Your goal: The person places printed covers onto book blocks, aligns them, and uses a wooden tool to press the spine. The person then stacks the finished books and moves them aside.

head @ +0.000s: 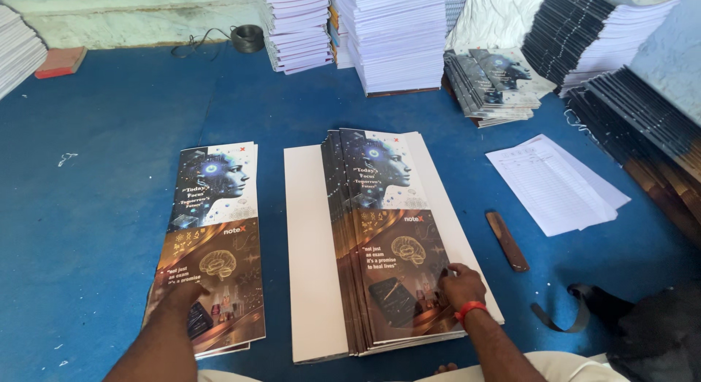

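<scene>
Two piles of printed covers lie on the blue floor [95, 229]. The left hand [182, 294] presses flat on the left pile [212, 243]. The right hand [461, 285], fingers curled, rests on the fanned right pile [387, 236], near its lower right corner, atop one white board [310, 280].

Bare blue floor [95, 207] opens wide to my left; rightward, a wooden stick [507, 240] and loose ruled sheets [555, 181] lie near, with book stacks [398, 39] walling the far side.

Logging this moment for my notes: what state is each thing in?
Left hand: flat on left cover stack.
Right hand: fingers on fanned cover stack.
White board: flat beneath fanned stack.
Wooden stick: lying untouched.
Loose sheets: flat.
</scene>
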